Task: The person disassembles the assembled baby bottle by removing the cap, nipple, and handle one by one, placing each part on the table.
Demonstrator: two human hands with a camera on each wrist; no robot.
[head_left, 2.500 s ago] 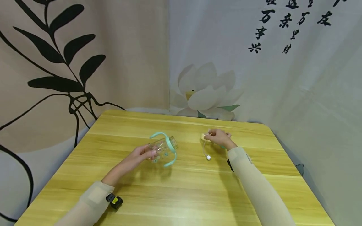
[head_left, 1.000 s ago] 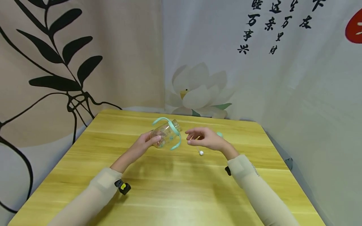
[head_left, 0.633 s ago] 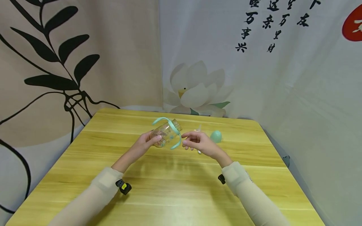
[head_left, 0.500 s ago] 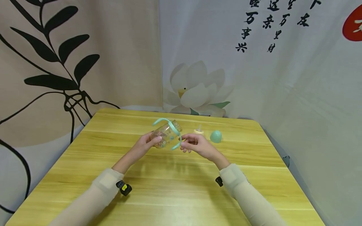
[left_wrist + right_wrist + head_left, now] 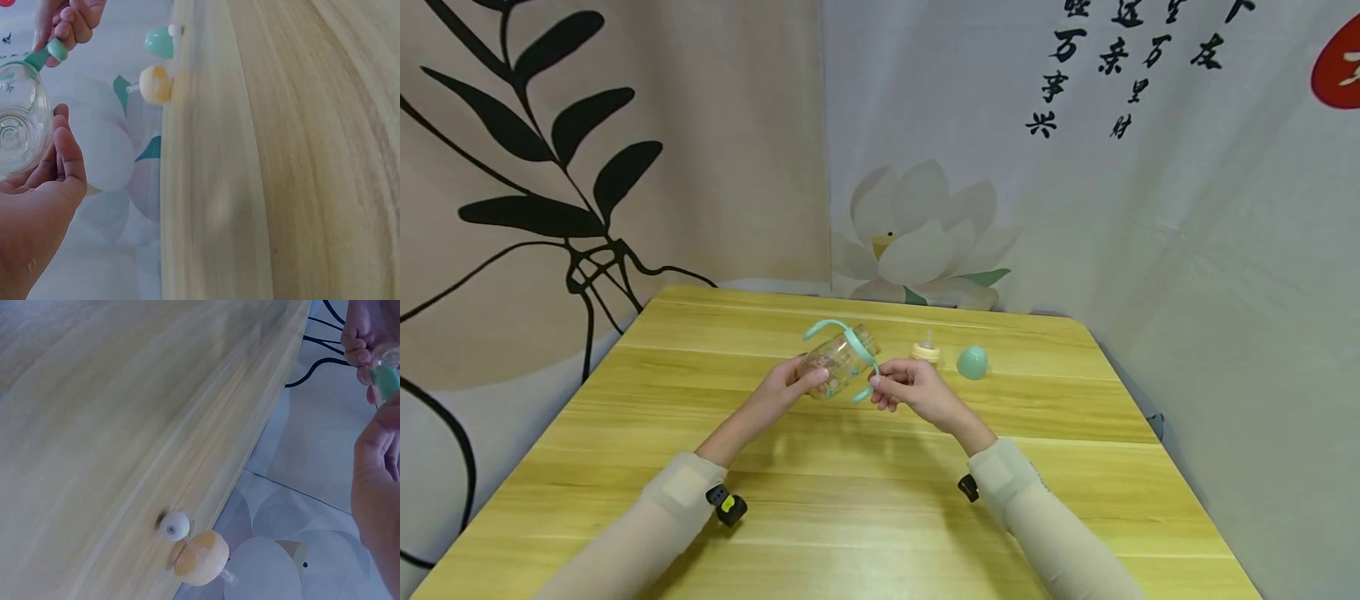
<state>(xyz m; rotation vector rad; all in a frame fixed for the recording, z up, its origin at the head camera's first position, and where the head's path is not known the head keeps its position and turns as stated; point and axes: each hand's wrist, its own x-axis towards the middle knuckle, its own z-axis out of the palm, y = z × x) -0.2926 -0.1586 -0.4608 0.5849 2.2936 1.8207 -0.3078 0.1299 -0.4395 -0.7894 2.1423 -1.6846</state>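
My left hand [image 5: 775, 396] grips the lower body of a clear sippy bottle [image 5: 837, 357], tilted with its uncovered mouth up and to the right, above the table. Around its neck sits a mint-green two-handled ring [image 5: 857, 345]. Thumb and fingertips of my right hand [image 5: 925, 398] pinch the lower handle, which also shows in the left wrist view as a rounded green handle tip [image 5: 57, 50]. Behind the right hand, a cream straw lid [image 5: 925, 352] stands on the table, its clear spout upward. The right wrist view shows its white straw weight [image 5: 174, 525].
A mint-green dome cover [image 5: 973, 363] rests on the table to the right of the straw lid. The wooden table [image 5: 850, 517] has its back edge close behind these parts. Printed curtains [image 5: 745, 167] hang beyond it.
My right hand has let go of the straw lid, leaving it on the table, and moved left onto the lower handle. My left hand has raised the bottle and tilted its mouth further up.
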